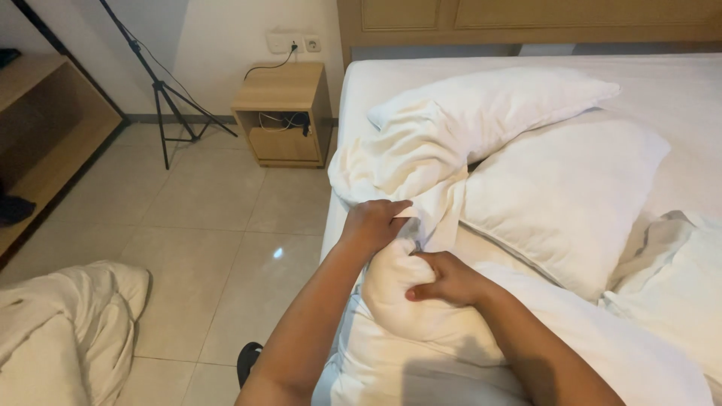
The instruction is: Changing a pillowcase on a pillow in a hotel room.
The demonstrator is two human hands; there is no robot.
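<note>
Both forearms reach over the bed's left edge. Right hand squeezes a soft, light pillow corner; left hand pinches loose pillowcase, best gathered at its hem.

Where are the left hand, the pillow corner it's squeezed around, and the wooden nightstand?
left hand (pixel 374 223): head view, back of the hand.
pillow corner (pixel 391 289): head view, bunched white fabric below the knuckles.
wooden nightstand (pixel 280 86): head view, its top surface.

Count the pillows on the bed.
3: one pillow near the headboard, one pillow below it, one pillow gripped by both hands. The crumpled bedding may hide more.
</note>
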